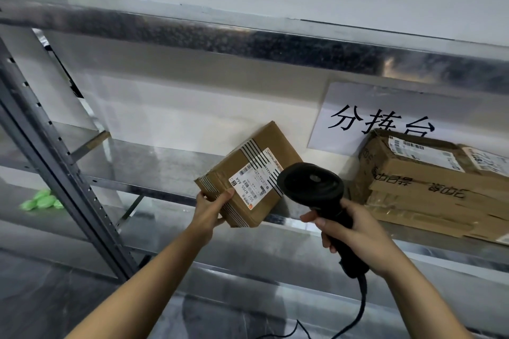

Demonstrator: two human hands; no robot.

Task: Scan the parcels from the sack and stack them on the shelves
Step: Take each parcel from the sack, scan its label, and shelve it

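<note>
Foreground: right grip (358, 237) clasps scanner (311, 184); left grip (208, 212) holds labelled parcel (248, 173), frame centre, at shelf (165, 157) edge.

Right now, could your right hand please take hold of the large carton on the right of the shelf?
Probably not yet: the way to the large carton looks free, but the right hand grips the scanner.

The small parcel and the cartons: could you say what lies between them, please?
In the head view, only bare shelf; the scanner in the right hand hovers before that gap.
</note>
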